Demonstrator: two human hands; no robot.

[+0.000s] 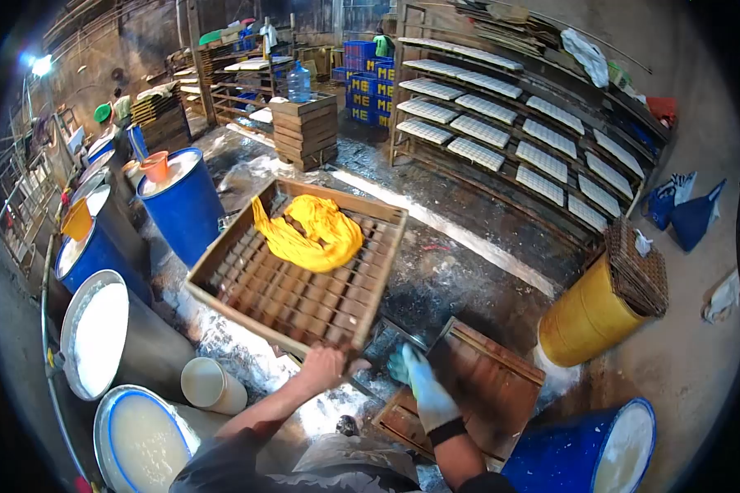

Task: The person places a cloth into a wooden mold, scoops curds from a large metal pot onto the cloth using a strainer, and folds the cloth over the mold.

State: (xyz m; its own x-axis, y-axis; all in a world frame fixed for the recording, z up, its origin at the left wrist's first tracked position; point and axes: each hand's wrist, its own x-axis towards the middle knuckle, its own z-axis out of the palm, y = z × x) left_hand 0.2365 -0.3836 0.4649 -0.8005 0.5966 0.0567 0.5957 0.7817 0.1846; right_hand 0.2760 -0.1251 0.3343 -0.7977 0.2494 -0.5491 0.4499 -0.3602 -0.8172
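Note:
My bare left hand (327,366) is closed on the near edge of a wooden slatted tray (288,308), which is tilted in front of me. A bunched yellow cloth (316,234) lies on the tray's slats toward the far side. My right hand (413,370), in a pale blue-green glove, is apart from the tray's near corner, with its fingers spread and nothing in it. Just right of that glove, a brown wooden board or box (489,382) lies low down.
Blue barrels (181,205) and metal drums (131,329) of whitish liquid line the left. A white bucket (213,384) stands nearby. A yellow barrel (588,316) and a blue barrel (575,452) stand right. Racks of white trays (477,127) stand behind.

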